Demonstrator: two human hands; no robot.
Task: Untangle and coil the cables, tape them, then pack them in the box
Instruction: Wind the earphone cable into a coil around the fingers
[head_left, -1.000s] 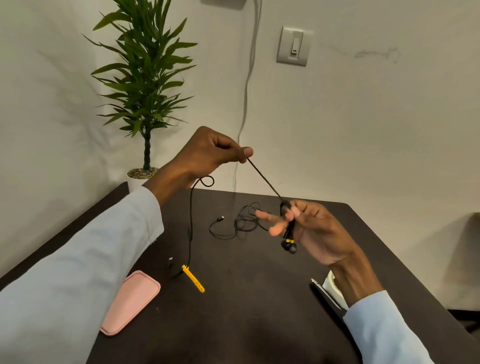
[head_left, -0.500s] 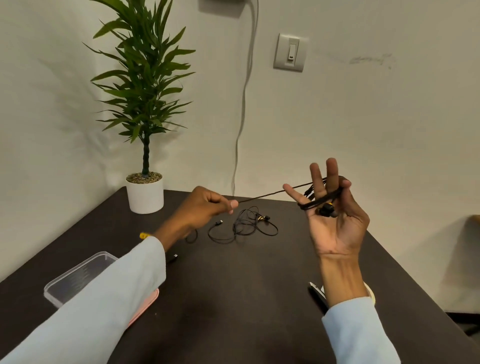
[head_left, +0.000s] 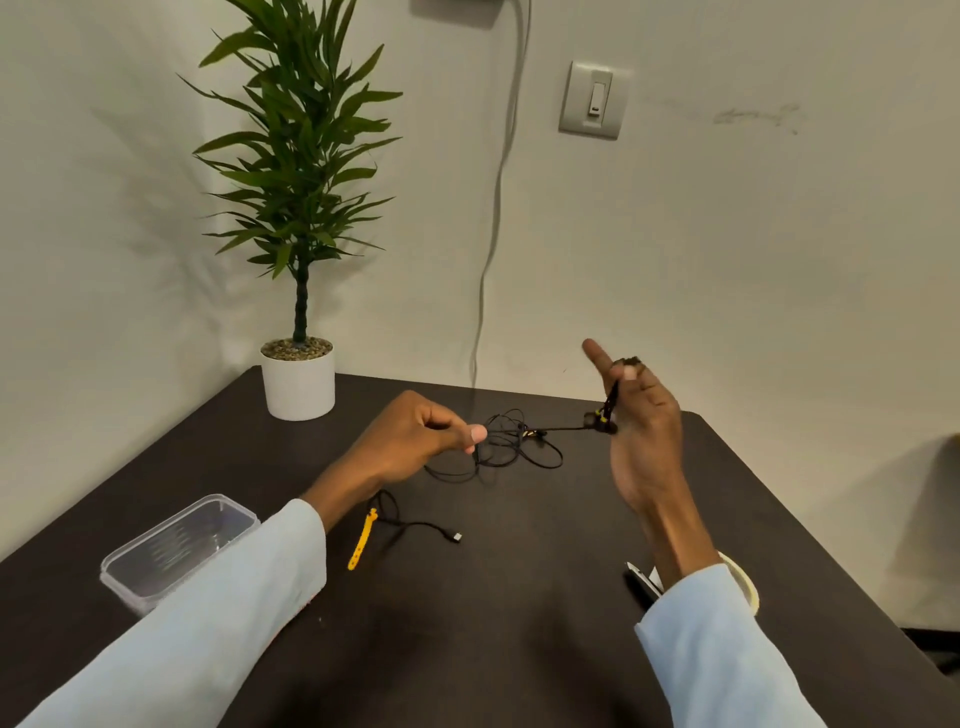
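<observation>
My right hand is raised over the dark table, with loops of a black cable wound around its fingers and a black-and-yellow plug hanging at the palm. The cable runs left from there to my left hand, which pinches it between thumb and forefinger. The cable's free end trails on the table below my left wrist, with a yellow strap on it. A second tangled black cable lies on the table between my hands. A clear plastic box stands open at the left.
A potted plant in a white pot stands at the table's back left corner. A roll of tape and a black-handled tool lie under my right forearm. A grey wall cable hangs behind the table.
My right hand has turned from palm-facing to edge-on and dropped a little with the wound cable. My left hand stays pinched on the cable. The head has tilted down, showing more table.
</observation>
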